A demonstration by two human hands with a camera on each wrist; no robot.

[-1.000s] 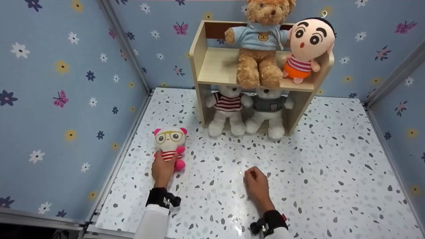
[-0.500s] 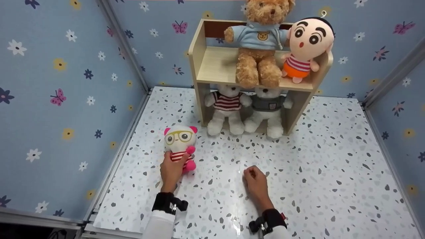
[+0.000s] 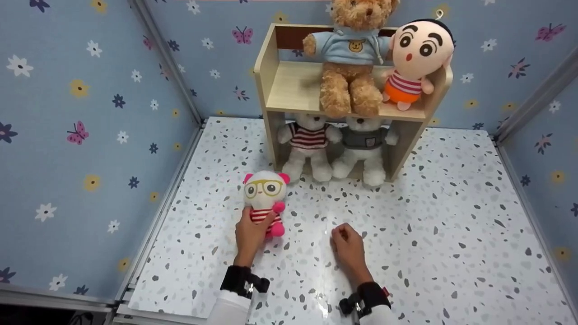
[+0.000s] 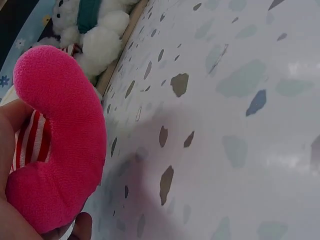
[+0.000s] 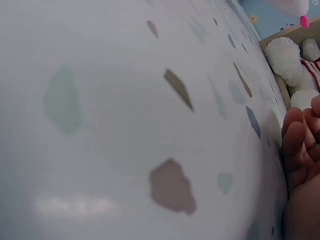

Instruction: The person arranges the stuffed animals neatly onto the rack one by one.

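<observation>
A plush bear [image 3: 266, 192] with a white head, yellow glasses, pink ears and a red-and-white striped body is held by my left hand [image 3: 251, 232]. The thumb and fingers wrap its striped middle from below. In the left wrist view its curved pink limbs [image 4: 77, 135] fill the left side, close over the speckled tabletop, with a soft shadow beside them. My right hand [image 3: 350, 248] rests on the tabletop with fingers loosely curled and nothing in them. The right wrist view catches its fingertips [image 5: 294, 137] at the right edge.
A wooden two-tier shelf [image 3: 298, 109] stands at the back. On top sit a brown teddy bear [image 3: 350, 85] in a blue hoodie and a cartoon boy plush [image 3: 422, 58]. Below sit two white bears, one in a striped shirt [image 3: 309, 136], one in a grey shirt [image 3: 363, 140]. Flowered walls [image 3: 104, 162] enclose the table.
My left hand has carried the plush bear to the right across the table, nearer the shelf's left front corner. The right hand has stayed in place.
</observation>
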